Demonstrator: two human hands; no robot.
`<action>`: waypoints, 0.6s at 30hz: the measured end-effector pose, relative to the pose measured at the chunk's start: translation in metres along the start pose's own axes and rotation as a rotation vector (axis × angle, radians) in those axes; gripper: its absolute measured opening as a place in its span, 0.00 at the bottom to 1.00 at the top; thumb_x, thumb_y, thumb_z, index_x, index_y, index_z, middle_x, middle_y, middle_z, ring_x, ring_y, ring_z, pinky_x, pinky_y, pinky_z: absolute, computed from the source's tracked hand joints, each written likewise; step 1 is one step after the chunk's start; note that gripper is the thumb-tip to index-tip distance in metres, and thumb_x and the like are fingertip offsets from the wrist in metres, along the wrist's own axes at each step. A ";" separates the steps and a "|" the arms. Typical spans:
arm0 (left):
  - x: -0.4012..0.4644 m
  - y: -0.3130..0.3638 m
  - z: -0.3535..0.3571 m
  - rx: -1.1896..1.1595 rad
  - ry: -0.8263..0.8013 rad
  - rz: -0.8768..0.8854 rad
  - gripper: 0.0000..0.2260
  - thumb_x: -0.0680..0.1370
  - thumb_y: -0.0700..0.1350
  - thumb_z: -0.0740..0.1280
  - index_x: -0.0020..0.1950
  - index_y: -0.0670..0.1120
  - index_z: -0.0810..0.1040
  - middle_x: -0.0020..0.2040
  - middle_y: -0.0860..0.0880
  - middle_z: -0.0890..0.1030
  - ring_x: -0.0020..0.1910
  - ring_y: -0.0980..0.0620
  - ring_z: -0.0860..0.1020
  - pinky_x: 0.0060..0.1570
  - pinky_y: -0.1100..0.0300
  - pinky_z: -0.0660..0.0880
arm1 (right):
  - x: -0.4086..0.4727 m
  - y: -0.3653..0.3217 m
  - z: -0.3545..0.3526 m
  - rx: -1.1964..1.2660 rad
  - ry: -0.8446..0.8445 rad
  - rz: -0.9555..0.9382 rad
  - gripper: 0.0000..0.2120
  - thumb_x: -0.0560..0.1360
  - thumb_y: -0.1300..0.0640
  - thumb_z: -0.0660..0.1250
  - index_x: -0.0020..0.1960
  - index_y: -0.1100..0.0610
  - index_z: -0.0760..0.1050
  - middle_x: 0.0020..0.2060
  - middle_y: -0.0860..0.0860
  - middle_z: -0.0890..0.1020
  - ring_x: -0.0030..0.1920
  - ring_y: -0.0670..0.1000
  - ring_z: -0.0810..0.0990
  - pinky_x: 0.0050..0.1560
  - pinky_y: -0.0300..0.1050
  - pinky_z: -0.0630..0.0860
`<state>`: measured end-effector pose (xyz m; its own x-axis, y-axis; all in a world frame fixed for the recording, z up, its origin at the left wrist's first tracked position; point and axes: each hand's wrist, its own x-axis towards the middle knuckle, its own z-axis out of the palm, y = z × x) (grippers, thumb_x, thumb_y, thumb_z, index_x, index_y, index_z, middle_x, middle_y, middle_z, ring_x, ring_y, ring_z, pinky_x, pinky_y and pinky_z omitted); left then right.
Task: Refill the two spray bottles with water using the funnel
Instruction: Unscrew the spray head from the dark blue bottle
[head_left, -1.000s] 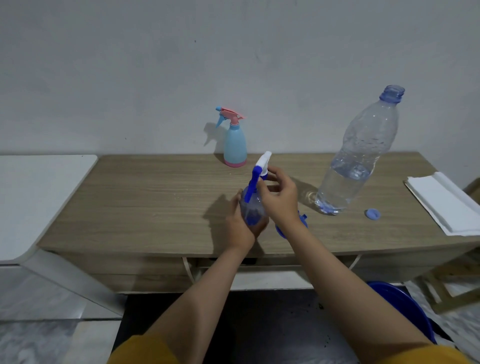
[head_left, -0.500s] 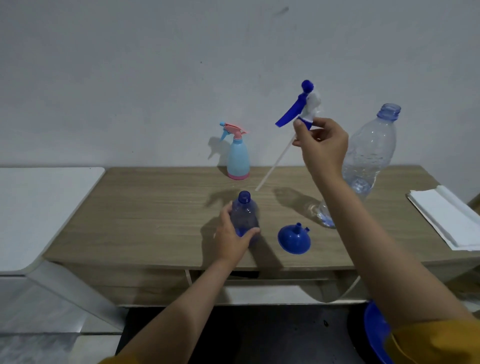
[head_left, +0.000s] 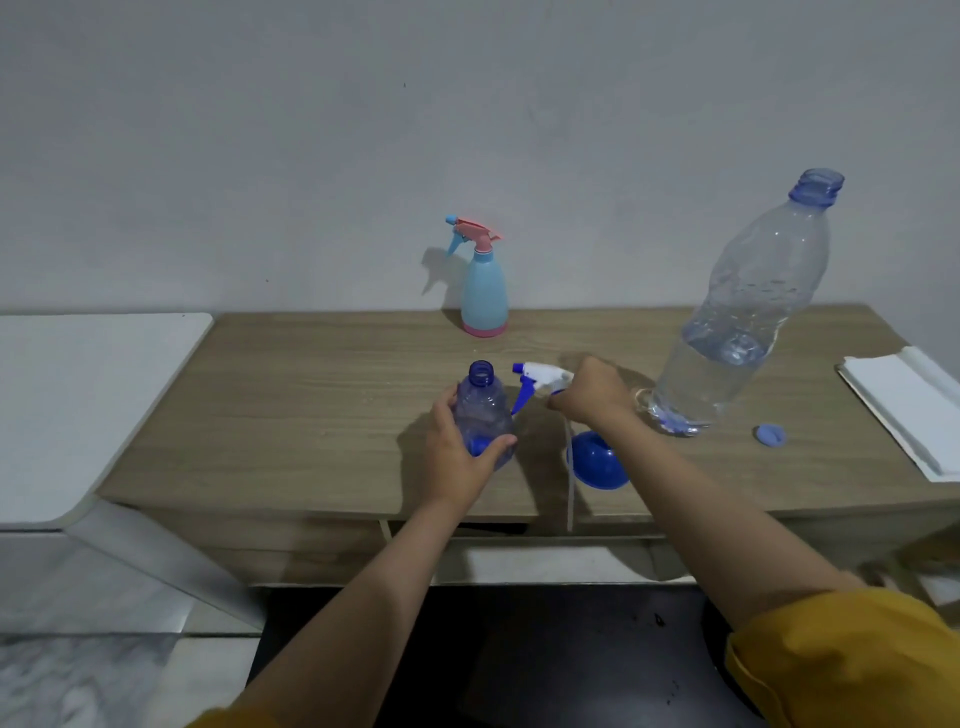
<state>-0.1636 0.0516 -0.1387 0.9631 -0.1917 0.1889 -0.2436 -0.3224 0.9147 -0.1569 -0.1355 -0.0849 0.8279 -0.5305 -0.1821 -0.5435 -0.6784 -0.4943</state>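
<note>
Two hands work at a wooden counter (head_left: 311, 405): the left hand (head_left: 457, 457) grips an uncapped blue bottle (head_left: 483, 410), the right hand (head_left: 592, 392) pinches its sprayer (head_left: 537, 382). The funnel (head_left: 597, 462) lies inverted beside them; a pink-topped bottle (head_left: 483, 291) stands near the wall.

left hand (head_left: 457, 452): curled grip | right hand (head_left: 589, 392): curled grip, forearm extended

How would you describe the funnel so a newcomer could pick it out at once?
On the wooden table, look near the front edge, just under the right hand. The funnel lies there mouth down, right of the open bottle. It alone is solid dark blue and dome-shaped.
</note>
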 end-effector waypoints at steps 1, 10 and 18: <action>0.000 0.000 0.000 0.012 0.006 0.004 0.38 0.65 0.46 0.79 0.70 0.47 0.62 0.65 0.50 0.72 0.62 0.55 0.72 0.54 0.74 0.71 | 0.001 -0.001 0.006 -0.023 -0.020 0.003 0.17 0.69 0.51 0.72 0.50 0.62 0.75 0.45 0.57 0.80 0.46 0.57 0.79 0.40 0.45 0.71; 0.000 0.001 -0.001 0.061 0.015 0.004 0.38 0.66 0.49 0.78 0.70 0.48 0.62 0.66 0.51 0.71 0.62 0.56 0.71 0.52 0.76 0.69 | 0.018 0.000 0.024 -0.153 -0.080 0.014 0.15 0.72 0.56 0.71 0.56 0.60 0.74 0.53 0.57 0.80 0.53 0.57 0.79 0.42 0.44 0.71; -0.002 0.001 -0.002 0.087 0.025 -0.009 0.39 0.66 0.50 0.78 0.71 0.46 0.62 0.66 0.51 0.71 0.63 0.55 0.71 0.52 0.76 0.68 | 0.026 0.008 -0.012 -0.293 -0.179 -0.094 0.20 0.67 0.43 0.74 0.33 0.59 0.72 0.29 0.51 0.76 0.32 0.51 0.74 0.28 0.42 0.65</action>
<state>-0.1655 0.0536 -0.1377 0.9677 -0.1658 0.1901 -0.2425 -0.4037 0.8822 -0.1419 -0.1608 -0.0834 0.8734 -0.3787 -0.3062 -0.4586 -0.8510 -0.2558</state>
